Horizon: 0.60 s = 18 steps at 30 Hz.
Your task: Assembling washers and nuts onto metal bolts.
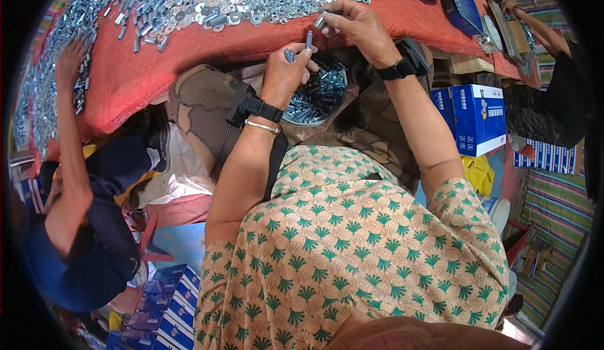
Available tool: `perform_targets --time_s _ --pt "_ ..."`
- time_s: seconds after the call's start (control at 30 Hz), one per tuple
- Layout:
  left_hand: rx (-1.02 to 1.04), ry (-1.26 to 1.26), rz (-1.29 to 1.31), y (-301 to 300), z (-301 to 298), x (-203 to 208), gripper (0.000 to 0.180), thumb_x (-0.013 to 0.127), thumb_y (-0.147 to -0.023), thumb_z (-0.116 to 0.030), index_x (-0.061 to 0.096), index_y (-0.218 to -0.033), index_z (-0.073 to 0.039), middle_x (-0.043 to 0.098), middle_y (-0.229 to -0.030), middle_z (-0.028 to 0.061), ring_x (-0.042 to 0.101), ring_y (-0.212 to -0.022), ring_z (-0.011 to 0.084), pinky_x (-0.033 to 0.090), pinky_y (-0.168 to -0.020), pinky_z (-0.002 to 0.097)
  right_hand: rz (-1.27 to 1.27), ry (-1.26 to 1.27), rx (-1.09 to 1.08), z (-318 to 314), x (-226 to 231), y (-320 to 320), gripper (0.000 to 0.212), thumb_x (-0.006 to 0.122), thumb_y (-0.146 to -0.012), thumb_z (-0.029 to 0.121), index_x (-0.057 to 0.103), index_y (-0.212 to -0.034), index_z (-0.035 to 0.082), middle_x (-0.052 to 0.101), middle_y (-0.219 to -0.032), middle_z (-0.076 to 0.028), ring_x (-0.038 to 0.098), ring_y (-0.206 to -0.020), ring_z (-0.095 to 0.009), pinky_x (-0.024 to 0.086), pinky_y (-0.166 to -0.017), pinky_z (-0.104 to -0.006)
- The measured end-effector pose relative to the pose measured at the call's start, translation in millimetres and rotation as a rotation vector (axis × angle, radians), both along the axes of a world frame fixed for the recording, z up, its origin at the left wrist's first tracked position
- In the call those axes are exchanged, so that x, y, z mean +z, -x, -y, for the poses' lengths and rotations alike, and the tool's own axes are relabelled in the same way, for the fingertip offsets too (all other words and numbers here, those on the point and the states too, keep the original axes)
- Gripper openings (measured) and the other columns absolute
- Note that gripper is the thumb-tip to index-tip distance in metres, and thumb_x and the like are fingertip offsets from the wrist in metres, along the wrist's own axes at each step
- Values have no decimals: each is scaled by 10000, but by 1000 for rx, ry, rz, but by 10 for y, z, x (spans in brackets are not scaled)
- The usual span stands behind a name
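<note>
My left hand [284,73] is closed around a few shiny metal sleeves [309,39]; one stands up past the thumb and others poke out on the knuckle side. Slightly higher and to the right, my right hand [360,28] pinches a short metal sleeve [321,20] between thumb and fingers, over the table's near edge. Below the hands, a round tub [313,124] full of similar metal pieces sits between my knees; my left hand and wrist cover part of it. Flat washers [251,1] and loose metal sleeves [150,32] lie spread on the red-covered table [182,51] just beyond.
At the left, a co-worker's arm [70,117] reaches into the heap of metal parts. Blue-and-white boxes [478,118] stand at my right, with more stacked boxes [165,306] at lower left. Another person's arm [544,29] shows at far right, near a blue tray [462,10].
</note>
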<state>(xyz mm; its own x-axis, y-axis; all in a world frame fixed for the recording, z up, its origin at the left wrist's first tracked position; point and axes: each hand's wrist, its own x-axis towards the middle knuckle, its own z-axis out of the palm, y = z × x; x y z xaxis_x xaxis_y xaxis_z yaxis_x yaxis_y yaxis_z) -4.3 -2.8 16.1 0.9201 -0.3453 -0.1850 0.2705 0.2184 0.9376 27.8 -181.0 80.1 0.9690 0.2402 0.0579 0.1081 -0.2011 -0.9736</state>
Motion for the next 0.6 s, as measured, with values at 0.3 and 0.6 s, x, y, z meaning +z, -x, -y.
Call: perform_targets --time_s 0.3,0.6 --pt "-4 -231 154 6 32 -83 209 572 -906 -136 623 -1027 27 621 -710 32 475 -512 44 349 -459 171 -289 -16 143 84 -111 86 176 620 -892 163 603 -999 24 644 -852 -26 618 -725 -85 509 -672 -213" --pt "-18 20 82 19 76 -163 206 558 -911 -100 574 -1068 32 665 -844 76 507 -563 39 381 -475 170 -315 -135 231 189 -157 25 173 628 -886 141 601 -1010 24 635 -872 -9 597 -739 -68 494 -682 -211"
